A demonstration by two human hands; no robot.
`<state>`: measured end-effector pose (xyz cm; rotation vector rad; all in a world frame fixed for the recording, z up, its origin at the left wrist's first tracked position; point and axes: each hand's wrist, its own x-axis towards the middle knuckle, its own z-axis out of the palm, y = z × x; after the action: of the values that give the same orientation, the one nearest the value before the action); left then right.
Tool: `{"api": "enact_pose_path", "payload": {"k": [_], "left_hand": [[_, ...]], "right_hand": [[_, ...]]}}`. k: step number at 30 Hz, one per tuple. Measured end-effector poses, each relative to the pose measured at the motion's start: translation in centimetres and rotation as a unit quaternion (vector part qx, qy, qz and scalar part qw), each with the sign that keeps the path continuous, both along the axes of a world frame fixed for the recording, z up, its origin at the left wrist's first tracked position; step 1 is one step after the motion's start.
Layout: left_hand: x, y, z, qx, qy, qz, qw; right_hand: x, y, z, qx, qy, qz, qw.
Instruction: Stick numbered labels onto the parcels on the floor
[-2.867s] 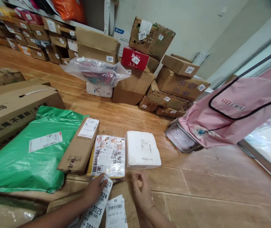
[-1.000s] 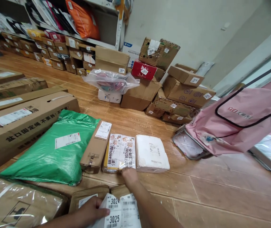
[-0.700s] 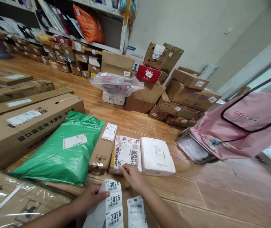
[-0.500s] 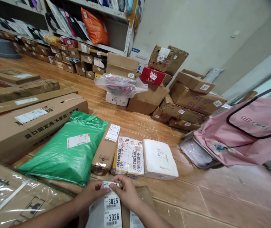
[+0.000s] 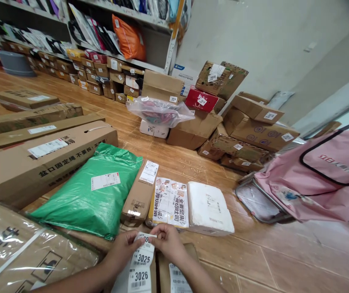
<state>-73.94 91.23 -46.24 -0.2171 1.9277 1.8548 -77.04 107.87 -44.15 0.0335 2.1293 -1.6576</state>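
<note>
A strip of white number labels [image 5: 140,270], with 3025 and 3026 readable on it, hangs between my two hands. My left hand [image 5: 127,248] pinches its top left edge between thumb and fingers. At the top right edge, my right hand [image 5: 166,242] grips the same strip, thumb and fingertips closed. The hands partly cover the topmost label. Below them lies a brown parcel [image 5: 192,252] with a white label, partly hidden by my right forearm. Just beyond are a narrow brown box [image 5: 133,205], a white-and-yellow printed package [image 5: 170,203] and a white parcel [image 5: 209,207].
To the left lie a green bag [image 5: 85,207], a long cardboard box [image 5: 15,171] and a plastic-wrapped box [image 5: 18,248]. Stacked boxes [image 5: 250,128] stand by the wall, and a pink trolley bag [image 5: 330,175] is on the right. Shelves with parcels fill the back left.
My view has shifted slightly, so the surroundings sit a little farther right. My fingers have moved a little apart along the top label, showing more of its printed number.
</note>
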Motion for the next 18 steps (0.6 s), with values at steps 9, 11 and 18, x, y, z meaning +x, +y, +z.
{"api": "enact_pose_path", "payload": {"k": [9, 11, 18], "left_hand": [[1.9, -0.5, -2.6, -0.093, -0.076, -0.046, 0.992], [1.7, -2.0, -2.0, -0.075, -0.092, -0.101, 0.988], [1.4, -8.0, 3.1, -0.128, -0.077, -0.369, 0.918]], "right_hand": [[2.3, -0.9, -3.9, -0.014, 0.007, -0.007, 1.000], [1.6, -0.4, -4.7, -0.034, 0.001, -0.052, 0.998], [-0.7, -3.1, -7.1, -0.060, -0.025, -0.122, 0.990]]}}
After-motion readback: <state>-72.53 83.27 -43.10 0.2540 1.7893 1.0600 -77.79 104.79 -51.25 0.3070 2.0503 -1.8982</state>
